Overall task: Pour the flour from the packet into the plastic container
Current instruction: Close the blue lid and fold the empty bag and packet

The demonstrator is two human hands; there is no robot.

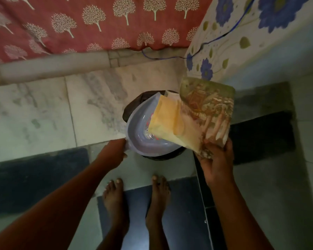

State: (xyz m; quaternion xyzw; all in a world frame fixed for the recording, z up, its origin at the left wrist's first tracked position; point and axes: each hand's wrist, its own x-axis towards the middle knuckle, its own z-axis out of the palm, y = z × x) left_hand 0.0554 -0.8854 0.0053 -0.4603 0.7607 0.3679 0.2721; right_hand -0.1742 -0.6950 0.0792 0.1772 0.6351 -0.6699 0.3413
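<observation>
Two hands share the work at frame centre: the left hand grips the plastic container rim; the right hand is closed around the flour packet, tilted mouth-down into it. Pouring appears underway; flour level cannot be told.

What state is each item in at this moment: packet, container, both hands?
packet: tilted, its mouth over the container, gripped at the bottom end.
plastic container: open, lidless; flour not clearly visible inside.
left hand: gripping the container's rim.
right hand: closed on the packet.
</observation>
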